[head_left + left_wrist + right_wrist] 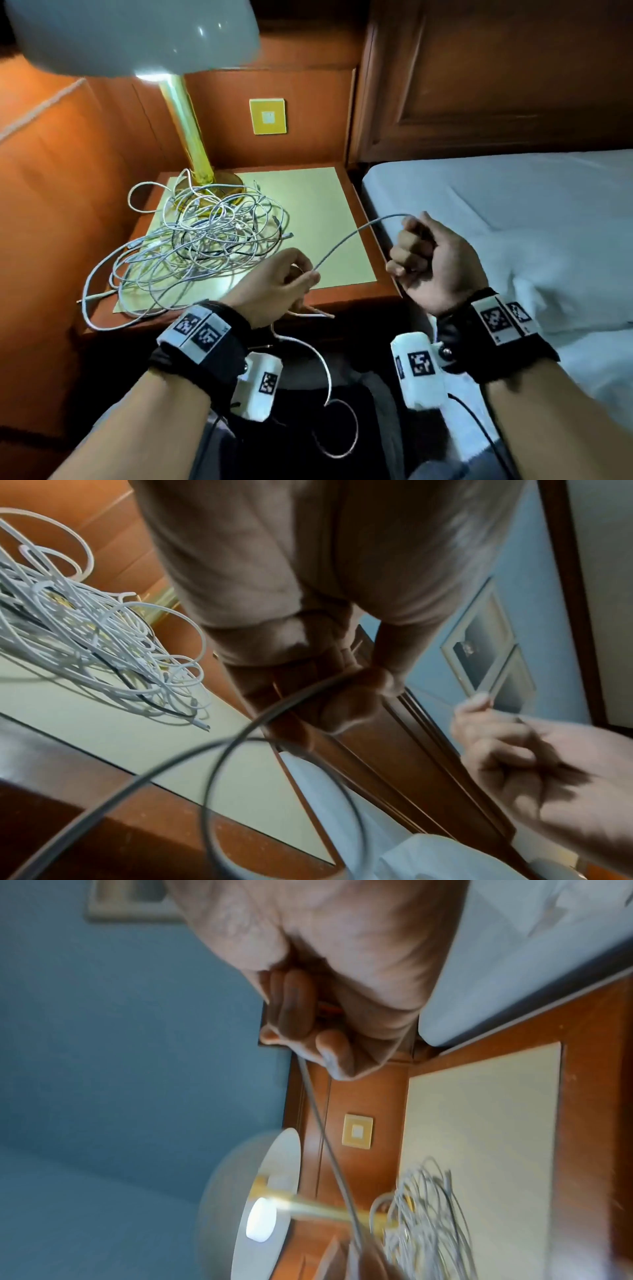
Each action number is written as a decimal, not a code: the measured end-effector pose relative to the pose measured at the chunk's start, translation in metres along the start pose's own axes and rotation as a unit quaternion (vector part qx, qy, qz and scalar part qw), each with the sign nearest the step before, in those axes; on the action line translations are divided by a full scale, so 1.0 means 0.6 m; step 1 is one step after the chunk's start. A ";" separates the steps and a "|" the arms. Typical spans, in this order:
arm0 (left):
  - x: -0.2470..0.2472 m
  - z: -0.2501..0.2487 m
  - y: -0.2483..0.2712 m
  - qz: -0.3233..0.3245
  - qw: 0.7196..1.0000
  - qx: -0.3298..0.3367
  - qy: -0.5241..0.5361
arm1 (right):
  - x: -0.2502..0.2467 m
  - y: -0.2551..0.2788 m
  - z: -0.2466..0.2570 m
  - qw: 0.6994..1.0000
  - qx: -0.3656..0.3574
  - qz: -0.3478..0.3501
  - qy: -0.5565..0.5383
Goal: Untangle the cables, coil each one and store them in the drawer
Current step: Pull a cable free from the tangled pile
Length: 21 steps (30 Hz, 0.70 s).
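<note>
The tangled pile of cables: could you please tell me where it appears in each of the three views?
Head: tangled pile of cables left of centre, on the nightstand by the lamp base.
Left wrist: upper left.
Right wrist: bottom, right of centre.
Shared landmark: the nightstand's pale top.

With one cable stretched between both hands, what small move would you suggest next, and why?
Probably the right hand lays another loop into the left hand: the cable spans both hands, free of the tangle, its slack hanging below.
</note>
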<state>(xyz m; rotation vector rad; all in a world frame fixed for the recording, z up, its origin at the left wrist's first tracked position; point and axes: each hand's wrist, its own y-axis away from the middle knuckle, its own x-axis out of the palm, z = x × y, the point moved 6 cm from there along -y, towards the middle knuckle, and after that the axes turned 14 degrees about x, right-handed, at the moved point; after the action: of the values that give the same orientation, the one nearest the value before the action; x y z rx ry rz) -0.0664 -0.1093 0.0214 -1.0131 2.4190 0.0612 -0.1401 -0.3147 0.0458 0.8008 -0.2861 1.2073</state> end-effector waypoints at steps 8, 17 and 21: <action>-0.026 0.037 -0.026 -0.171 0.981 0.017 -0.089 | -0.064 -0.054 0.007 0.953 -0.026 -0.124 0.274; 0.008 0.023 -0.021 -0.137 0.987 0.033 -0.081 | -0.007 -0.040 -0.050 0.797 -0.142 -0.112 0.576; 0.024 0.008 -0.019 -0.128 0.990 0.049 0.028 | 0.019 -0.032 -0.075 0.756 -0.176 -0.048 0.629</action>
<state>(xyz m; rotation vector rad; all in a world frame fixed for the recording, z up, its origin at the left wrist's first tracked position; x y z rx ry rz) -0.0648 -0.1260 0.0123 -1.2856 2.2953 -0.1749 -0.1281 -0.2782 0.0132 -0.4257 0.6322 1.2917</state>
